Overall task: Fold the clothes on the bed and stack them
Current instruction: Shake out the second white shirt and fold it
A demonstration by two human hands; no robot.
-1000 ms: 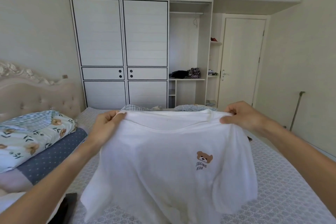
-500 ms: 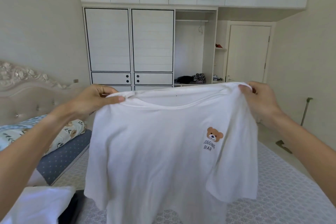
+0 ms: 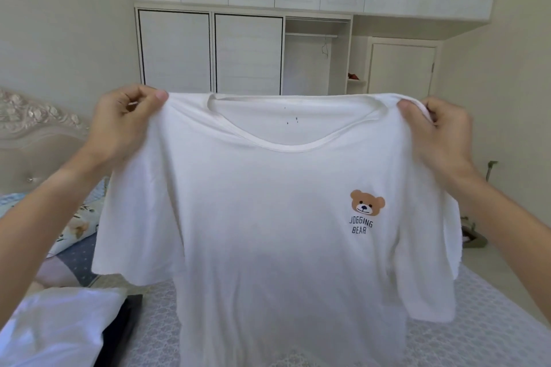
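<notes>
- White T-shirt (image 3: 268, 217) with a bear print is held up, spread flat, above the bed (image 3: 477, 337), front toward the camera.
- Its left shoulder is pinched by the left hand (image 3: 125, 122); its right shoulder is pinched by the right hand (image 3: 438, 134).
- A folded white garment (image 3: 56, 328) is seen lying over a black garment (image 3: 125, 328) at near left.
- Pillows (image 3: 74, 235) are stacked at left by the headboard (image 3: 32, 134).
- A white wardrobe (image 3: 247, 50) is noted at the far wall.

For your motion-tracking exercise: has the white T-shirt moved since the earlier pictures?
Yes. The white T-shirt has been lifted: its collar, earlier level with the bed, now reaches the wardrobe doors.
</notes>
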